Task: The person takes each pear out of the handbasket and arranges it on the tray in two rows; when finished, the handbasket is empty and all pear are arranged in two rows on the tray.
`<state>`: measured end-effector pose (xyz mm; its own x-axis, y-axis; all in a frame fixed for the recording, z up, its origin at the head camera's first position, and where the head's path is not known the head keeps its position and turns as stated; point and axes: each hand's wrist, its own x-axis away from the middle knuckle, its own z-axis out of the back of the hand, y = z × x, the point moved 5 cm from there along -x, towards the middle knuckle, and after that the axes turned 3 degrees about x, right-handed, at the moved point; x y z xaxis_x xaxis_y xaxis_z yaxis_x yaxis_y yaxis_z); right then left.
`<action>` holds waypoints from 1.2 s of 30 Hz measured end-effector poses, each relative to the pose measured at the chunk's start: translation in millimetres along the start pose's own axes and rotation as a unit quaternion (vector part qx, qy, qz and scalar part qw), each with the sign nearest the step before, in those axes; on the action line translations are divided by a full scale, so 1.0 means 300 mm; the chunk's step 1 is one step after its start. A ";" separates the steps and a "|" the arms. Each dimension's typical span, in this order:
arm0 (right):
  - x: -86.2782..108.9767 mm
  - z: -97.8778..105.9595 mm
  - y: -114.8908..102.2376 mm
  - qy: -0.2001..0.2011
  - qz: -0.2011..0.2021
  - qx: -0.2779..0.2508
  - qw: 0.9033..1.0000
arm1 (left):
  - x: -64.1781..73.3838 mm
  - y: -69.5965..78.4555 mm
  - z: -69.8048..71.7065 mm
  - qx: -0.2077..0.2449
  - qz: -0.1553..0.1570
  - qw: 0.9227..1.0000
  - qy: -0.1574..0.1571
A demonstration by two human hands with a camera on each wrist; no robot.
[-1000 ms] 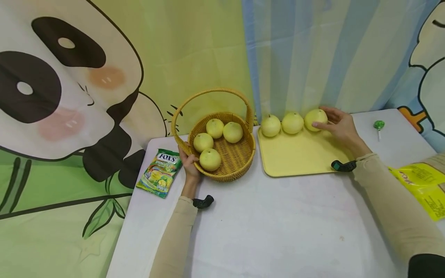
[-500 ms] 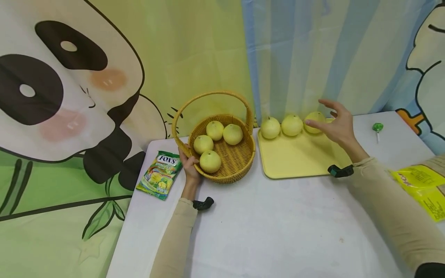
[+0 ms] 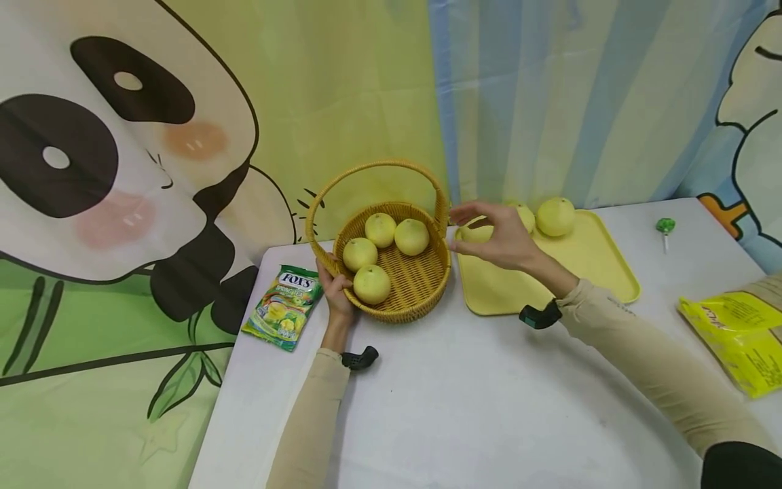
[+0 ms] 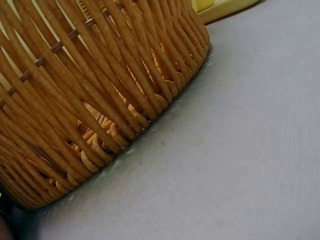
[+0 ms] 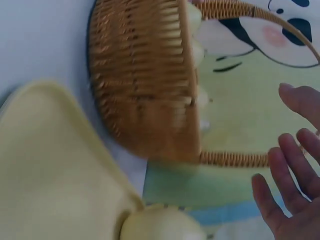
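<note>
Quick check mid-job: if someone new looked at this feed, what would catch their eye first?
Probably the huge panda filling the left of the head view. Next, near the middle, the wicker basket with four pale green fruits, gripped on its left side by the left hand. Then, right of it, the yellow tray with more fruits along its back edge, partly hidden by the right hand.

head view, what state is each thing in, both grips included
Basket: handle up, four fruits inside
Tray: flat, three fruits along its far edge
Left grip: holding the basket's side
Right grip: empty, fingers apart
Fox's packet: lying flat; sealed or opened, can't tell
Lollipop: lying on the table
Yellow packet: lying down, partly out of view
</note>
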<state>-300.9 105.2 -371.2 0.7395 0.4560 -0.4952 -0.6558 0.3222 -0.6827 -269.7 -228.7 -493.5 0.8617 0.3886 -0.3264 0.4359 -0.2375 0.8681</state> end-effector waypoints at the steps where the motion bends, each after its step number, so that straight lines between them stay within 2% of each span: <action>1: -0.012 -0.022 -0.014 -0.015 0.006 -0.004 1.000 | 0.000 -0.001 -0.001 0.002 0.002 1.000 0.001; 6: -0.069 -0.128 -0.064 -0.095 0.024 -0.016 0.995 | -0.001 -0.002 -0.002 0.004 0.004 1.000 0.001; 10: -0.111 -0.211 -0.086 -0.171 0.019 0.002 0.985 | -0.003 -0.001 0.000 0.001 0.001 1.000 0.000; 14: -0.141 -0.286 -0.106 -0.265 -0.004 0.008 0.964 | -0.002 -0.004 0.001 -0.006 -0.005 1.000 0.000; 19: -0.169 -0.362 -0.110 -0.345 -0.029 0.003 0.938 | -0.002 -0.005 0.005 -0.015 -0.010 1.000 0.000; 22: -0.181 -0.404 -0.106 -0.378 -0.046 -0.010 0.925 | -0.003 -0.006 0.007 -0.015 -0.011 1.000 0.000; 26: -0.197 -0.462 -0.101 -0.406 -0.051 -0.011 0.912 | -0.003 -0.006 0.005 -0.010 -0.012 1.000 0.002; 30: -0.212 -0.515 -0.090 -0.425 -0.044 -0.014 0.904 | -0.003 -0.004 0.001 -0.006 -0.014 1.000 0.002; 36: -0.229 -0.552 -0.076 -0.439 -0.053 -0.012 0.897 | -0.003 0.001 0.000 -0.003 -0.017 1.000 -0.001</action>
<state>-311.6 -70.8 -410.7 0.3856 0.9050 0.1799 -0.5774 0.3887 -0.7180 -270.3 -229.0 -492.9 0.8473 0.3941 -0.3560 0.4626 -0.2187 0.8591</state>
